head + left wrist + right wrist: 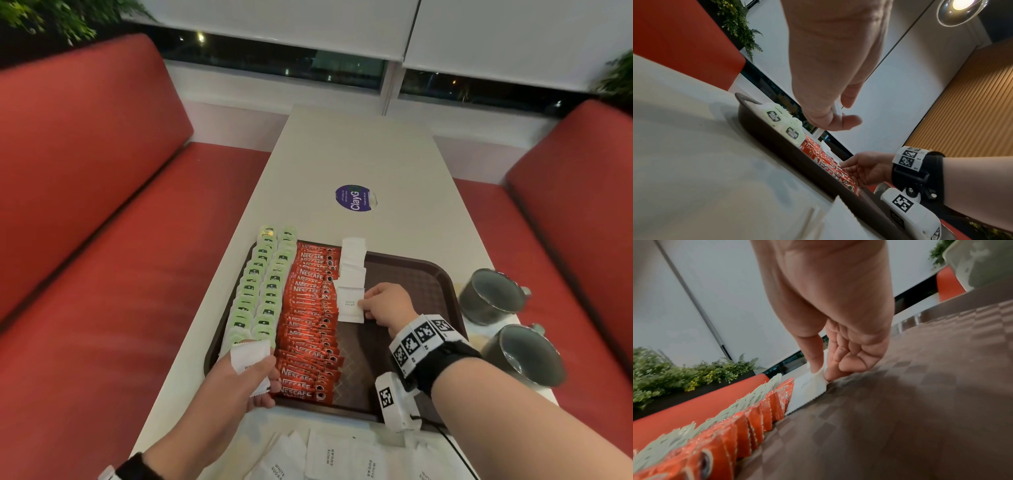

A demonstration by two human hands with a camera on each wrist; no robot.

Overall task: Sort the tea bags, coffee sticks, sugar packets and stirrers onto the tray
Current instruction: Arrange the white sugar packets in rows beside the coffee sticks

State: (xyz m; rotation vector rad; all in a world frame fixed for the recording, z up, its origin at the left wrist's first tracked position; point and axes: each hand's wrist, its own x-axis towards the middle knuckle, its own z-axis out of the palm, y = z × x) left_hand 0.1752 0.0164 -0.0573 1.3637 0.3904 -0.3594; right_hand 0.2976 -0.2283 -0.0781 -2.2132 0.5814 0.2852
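The right hand [388, 305] pinched the right edge of a white sugar packet [350, 304] between thumb and fingertips, its grip closed on that edge, the packet lying flat on the brown tray [411, 274] with its long axis running away from the person. It sat at the near end of a short column of sugar packets [352, 255], just right of the red coffee sticks [308, 318], which lay crosswise in an overlapping row. Left of those ran two rows of green tea bags [260, 284]. The left hand [239, 383] held another sugar packet [250, 359], fingers curled round it, over the tray's near left corner. More sugar packets [329, 455] lay on the table [359, 154] near the person. Two grey cups [493, 294] stood right of the tray.
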